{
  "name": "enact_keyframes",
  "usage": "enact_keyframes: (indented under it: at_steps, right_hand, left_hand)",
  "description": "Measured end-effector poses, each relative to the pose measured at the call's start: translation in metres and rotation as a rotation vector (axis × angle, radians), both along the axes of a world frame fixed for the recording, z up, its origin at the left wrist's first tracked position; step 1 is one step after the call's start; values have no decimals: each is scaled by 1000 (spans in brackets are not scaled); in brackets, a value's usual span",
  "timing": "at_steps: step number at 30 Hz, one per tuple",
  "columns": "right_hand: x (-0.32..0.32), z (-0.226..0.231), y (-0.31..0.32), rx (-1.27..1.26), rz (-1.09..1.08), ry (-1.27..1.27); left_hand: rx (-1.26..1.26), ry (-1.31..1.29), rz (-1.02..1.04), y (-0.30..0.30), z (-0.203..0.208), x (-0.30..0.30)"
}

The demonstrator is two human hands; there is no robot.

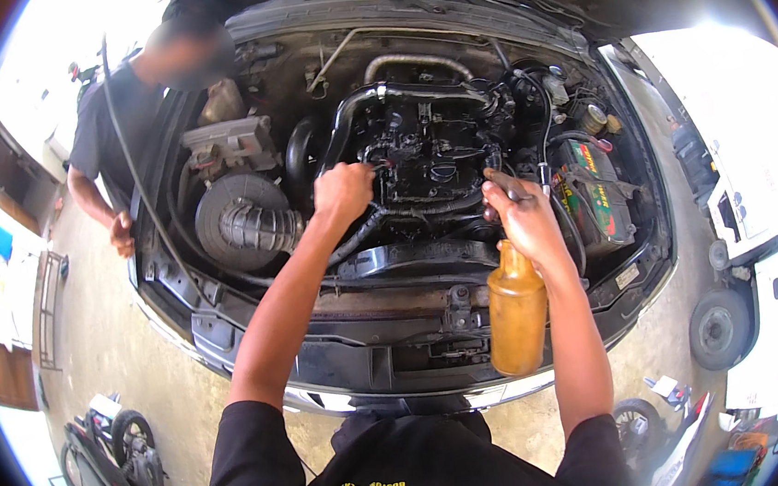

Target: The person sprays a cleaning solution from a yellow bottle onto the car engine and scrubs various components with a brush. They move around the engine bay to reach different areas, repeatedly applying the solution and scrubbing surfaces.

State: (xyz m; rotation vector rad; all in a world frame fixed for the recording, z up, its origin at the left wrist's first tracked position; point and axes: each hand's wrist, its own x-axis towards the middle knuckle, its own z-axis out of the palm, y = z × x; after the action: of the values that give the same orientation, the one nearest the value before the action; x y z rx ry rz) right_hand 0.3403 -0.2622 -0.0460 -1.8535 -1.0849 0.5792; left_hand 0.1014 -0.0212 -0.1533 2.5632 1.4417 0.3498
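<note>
My left hand [345, 193] is closed at the left side of a wet, black engine [436, 142]. A small, thin thing seems to stick out past its fingers, too small to name. My right hand [524, 217] grips the top of a yellow spray bottle [517, 310], at the engine's front right. The bottle hangs upright below the hand over the front of the engine bay. Its dark head is mostly hidden by my fingers. A black pipe [339, 132] curves over the engine just beyond my left hand.
Left of the engine sit a round air filter housing [240, 210] and a ribbed intake hose [263, 226]. A battery [596, 197] stands to the right. Another person [119, 118] stands at the car's left side. A motorcycle [114, 480] and a tyre [719, 330] are on the floor.
</note>
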Motion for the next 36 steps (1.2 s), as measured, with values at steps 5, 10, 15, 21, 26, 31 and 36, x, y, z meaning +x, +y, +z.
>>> enact_keyframes:
  at_steps: [5, 10, 15, 21, 26, 31, 36]
  right_hand:
    - [-14, -23, 26, -11, 150, -74]
    - [-11, -36, 26, -46, 77, -67]
    - [-5, -41, 19, 24, 100, -201]
    - [-8, -24, -1, 2, 92, -83]
    - [-19, -16, -1, -105, 55, 101]
    - [-26, -14, 6, -69, 82, 56]
    - [-13, 5, 12, 16, 30, -14]
  left_hand:
    - [-36, -12, 37, -2, 6, 5]
    - [101, 29, -245, -13, 25, 20]
    - [11, 11, -139, -18, 15, 29]
    - [95, 116, -173, -14, 16, 21]
    - [64, 181, -174, -14, 31, -4]
    - [7, 96, -214, -15, 3, 5]
    - [75, -273, 136, -23, -22, -11]
